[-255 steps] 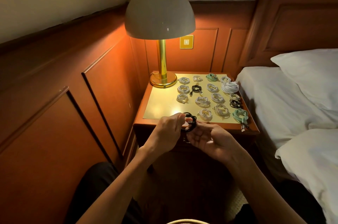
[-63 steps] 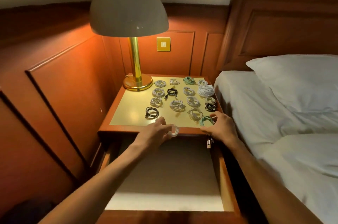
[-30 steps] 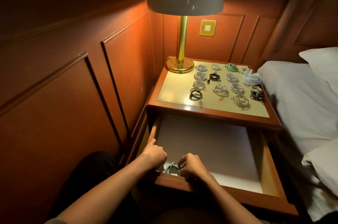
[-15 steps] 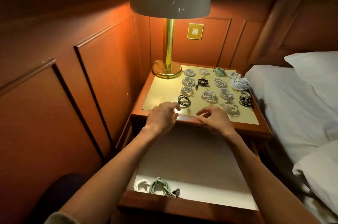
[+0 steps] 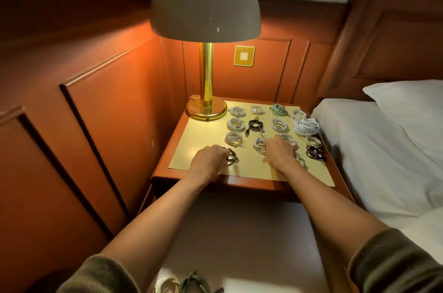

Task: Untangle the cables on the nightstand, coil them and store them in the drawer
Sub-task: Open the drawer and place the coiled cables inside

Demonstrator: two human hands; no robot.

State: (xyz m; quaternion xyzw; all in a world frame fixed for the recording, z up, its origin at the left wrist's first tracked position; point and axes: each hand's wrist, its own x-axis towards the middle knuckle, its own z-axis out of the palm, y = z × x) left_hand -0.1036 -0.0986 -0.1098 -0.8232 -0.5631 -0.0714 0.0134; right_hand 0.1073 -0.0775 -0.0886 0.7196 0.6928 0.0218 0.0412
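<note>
Reaching over the glossy wood nightstand (image 5: 251, 183); left hand (image 5: 209, 159) curls its fingers round a black coil (image 5: 232, 156) on the smooth yellow mat (image 5: 201, 132); right hand (image 5: 279, 151) covers a ribbed white coil (image 5: 260, 145), grip can't tell; green coil (image 5: 195, 283) lies in the open pale-lined drawer (image 5: 239, 232), at its near edge.

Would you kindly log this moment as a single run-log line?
left hand: on black coil, grip unclear | right hand: over white coils, grip unclear | drawer: open, holding pale coil, green coil
</note>
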